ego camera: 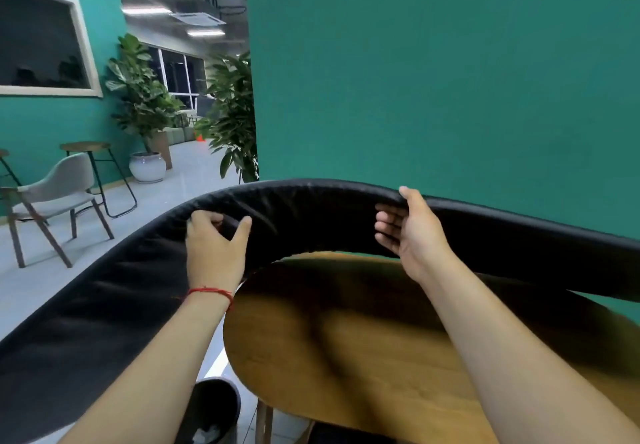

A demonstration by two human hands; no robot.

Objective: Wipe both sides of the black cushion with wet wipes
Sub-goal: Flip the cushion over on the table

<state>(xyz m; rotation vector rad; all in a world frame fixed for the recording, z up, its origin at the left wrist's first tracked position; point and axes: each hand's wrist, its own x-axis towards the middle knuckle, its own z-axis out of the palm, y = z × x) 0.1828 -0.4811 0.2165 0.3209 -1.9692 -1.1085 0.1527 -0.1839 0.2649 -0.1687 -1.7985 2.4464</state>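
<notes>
Forearms: both bare and reaching up from the bottom edge, the left across the cushion's dark face, the right over the wooden top.
Bin: a dark bin (215, 405) sits low down between the left forearm and the counter, with something pale inside.
Counter: a round wooden counter (363, 346), its far rim showing under the arch of the cushion.
Black cushion: the black cushion (311, 211) is up in the air, long and bowed, and held above the counter. Its top edge arches between the two hands, its left end sags toward the lower left, and its right end runs out of frame. Can't tell whether its lower edge touches the counter on the right.
Left grip: the left grip (214, 249) is clamped on the cushion, fingers dug into the fabric and bunching it, thumb spread to the right.
Wrist: there's a red string bracelet (211, 292) on the left wrist.
Right grip: the right grip (412, 232) is clamped on the cushion's top edge, one digit hooked over the rim and curled fingers on the near face.
Backdrop: a teal wall (450, 79) stands right behind, with a grey chair (59, 187), a stool (86, 147) and potted plants (138, 90) off to the left.
</notes>
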